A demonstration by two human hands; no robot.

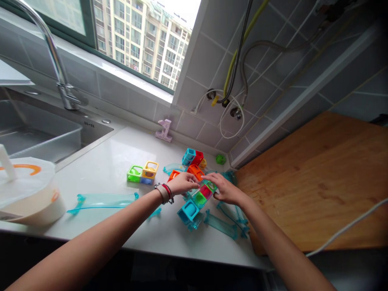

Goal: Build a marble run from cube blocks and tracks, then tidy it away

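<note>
Colourful see-through toy building blocks lie between my hands on the white counter point(115, 149). A row of joined blocks point(200, 198), green and pink-red, has a blue block point(188, 210) at its near end. My right hand point(224, 188) grips the far end of this row, thumb and fingers around its side. My left hand point(182, 183), with bracelets at the wrist, reaches in from the left. Its fingers are pinched beside the row; anything between them is too small to make out. Orange blocks point(195, 172) lie just beyond its fingertips.
Blue and red blocks point(189, 156), a green piece point(220, 159) and a green-yellow-blue cluster point(134, 173) stand around. Clear teal track pieces point(103, 204) lie near the front edge. A sink point(91, 135) and white container point(30, 190) are left; a wooden board point(318, 182) is right.
</note>
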